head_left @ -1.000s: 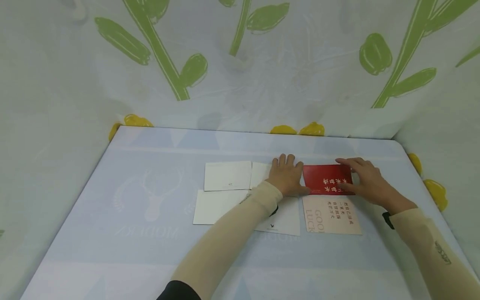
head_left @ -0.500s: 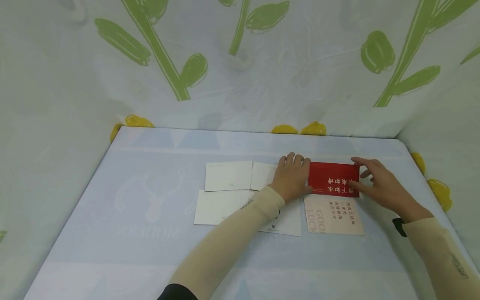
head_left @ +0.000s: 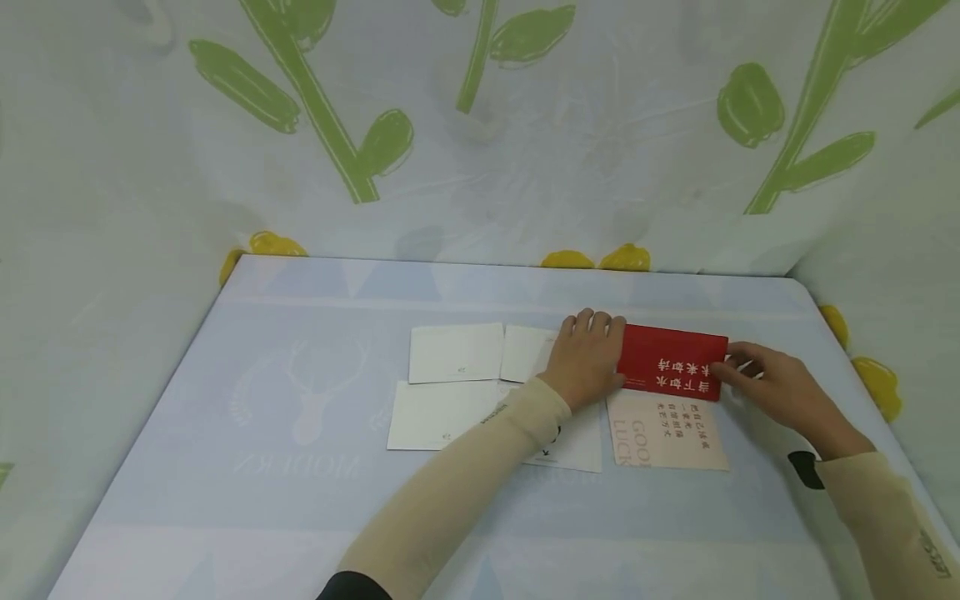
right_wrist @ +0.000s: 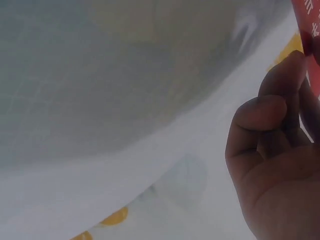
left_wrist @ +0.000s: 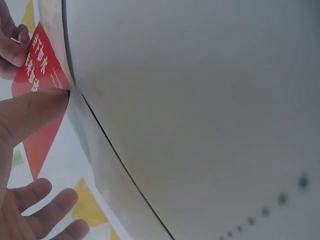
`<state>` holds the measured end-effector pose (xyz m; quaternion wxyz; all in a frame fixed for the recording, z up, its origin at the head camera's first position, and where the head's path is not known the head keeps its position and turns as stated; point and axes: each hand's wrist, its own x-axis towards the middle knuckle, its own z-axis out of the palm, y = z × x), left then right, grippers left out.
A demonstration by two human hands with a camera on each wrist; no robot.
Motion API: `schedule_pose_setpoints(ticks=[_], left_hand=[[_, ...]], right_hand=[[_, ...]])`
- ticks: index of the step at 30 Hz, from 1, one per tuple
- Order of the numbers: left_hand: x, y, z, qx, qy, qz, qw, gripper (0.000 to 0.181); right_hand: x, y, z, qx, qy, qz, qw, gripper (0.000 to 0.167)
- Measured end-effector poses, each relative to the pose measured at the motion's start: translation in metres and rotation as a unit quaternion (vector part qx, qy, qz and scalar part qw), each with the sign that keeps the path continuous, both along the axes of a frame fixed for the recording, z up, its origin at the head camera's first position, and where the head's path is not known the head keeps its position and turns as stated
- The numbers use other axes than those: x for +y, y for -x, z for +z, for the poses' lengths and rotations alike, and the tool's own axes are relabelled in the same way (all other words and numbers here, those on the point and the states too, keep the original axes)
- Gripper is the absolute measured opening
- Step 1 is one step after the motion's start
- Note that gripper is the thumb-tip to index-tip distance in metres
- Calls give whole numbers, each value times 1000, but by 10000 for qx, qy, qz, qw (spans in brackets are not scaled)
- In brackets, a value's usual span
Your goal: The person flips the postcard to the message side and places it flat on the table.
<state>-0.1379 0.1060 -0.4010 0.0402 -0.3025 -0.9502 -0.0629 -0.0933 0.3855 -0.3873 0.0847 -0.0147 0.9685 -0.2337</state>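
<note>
A red card (head_left: 671, 362) with white characters lies at the right of a group of cards in the head view. My right hand (head_left: 780, 387) pinches its right edge between thumb and fingers. Beside the card's left edge rests my left hand (head_left: 585, 358), fingers fairly straight. In the left wrist view the left thumb (left_wrist: 35, 112) reaches to the red card (left_wrist: 47, 130), and the other fingers are spread. The right wrist view catches only a strip of the card beyond the right hand (right_wrist: 275, 175). A pale pink card (head_left: 667, 433) lies just below the red one.
Several white cards, among them an upper left one (head_left: 456, 353) and a lower left one (head_left: 427, 421), lie in two rows, partly under my left hand and sleeve. The pale blue table (head_left: 300, 492) meets a leaf-patterned cloth wall (head_left: 637, 167) behind and at both sides.
The red card has shifted slightly right, and its right end has turned a little toward me. My right hand moved right and down, closing on the edge; my left hand moved slightly right.
</note>
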Motion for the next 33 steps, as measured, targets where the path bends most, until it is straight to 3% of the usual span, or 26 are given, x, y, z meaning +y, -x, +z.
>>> schedule_pose_setpoints(ticks=[6, 11, 16, 19, 25, 29, 33], left_hand=[[0, -1, 4, -332, -662, 161, 9971, 49], [-1, -2, 10, -656, -1218, 338, 9898, 29], [-3, -4, 13, -1180, -1585, 333, 9797, 24], [-5, -6, 14, -1697, -1905, 345, 9663, 27], [-8, -7, 14, -2735, -2592, 520, 9248, 30], [-10, -7, 13, -3080, -2847, 587, 9059, 30], [-11, -7, 13, -3195, -3034, 619, 8955, 30]], right_hand=[[2, -8, 0, 291, 44, 12, 9996, 50], [4, -16, 1, 320, 111, -13, 9994, 44], [1, -20, 5, 244, 209, -15, 9995, 44], [0, -20, 5, 215, 214, -33, 9995, 45], [0, -20, 4, 387, 276, -27, 9989, 41], [0, -19, 4, 546, 373, 12, 9978, 37], [2, -19, 5, 662, 480, 106, 9966, 35]])
